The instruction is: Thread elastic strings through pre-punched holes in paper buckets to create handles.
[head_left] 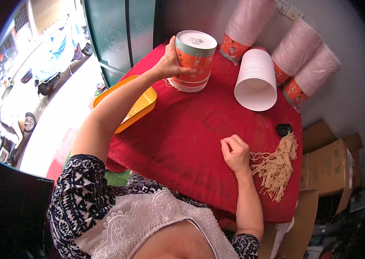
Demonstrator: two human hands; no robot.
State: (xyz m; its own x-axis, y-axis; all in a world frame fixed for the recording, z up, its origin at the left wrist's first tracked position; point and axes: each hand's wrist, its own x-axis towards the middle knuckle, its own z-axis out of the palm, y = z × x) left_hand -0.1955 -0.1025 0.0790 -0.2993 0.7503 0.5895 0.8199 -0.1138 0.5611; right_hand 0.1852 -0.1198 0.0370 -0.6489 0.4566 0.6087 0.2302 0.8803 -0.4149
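My left hand (171,64) is wrapped round the side of an upside-down stack of orange and green paper cups (196,60), thumb across the front. The stack stands on the far left part of a red cloth-covered table (182,125), white rims at the bottom. My right hand (236,153) is closed in a loose fist above the cloth; whatever its fingers hold, if anything, is hidden. Beside its wrist lies a bundle of cream-coloured strings (276,168), fastened at a black clip-like piece (283,130). Some loose strands reach toward the wrist.
A yellow tray (149,103) sits at the table's left edge, beneath my left forearm. A stack of white-lined cups (256,82) lies on its side at the back right. Several tall wrapped cup stacks (297,47) lean against the wall. Cardboard boxes (327,168) stand right of the table.
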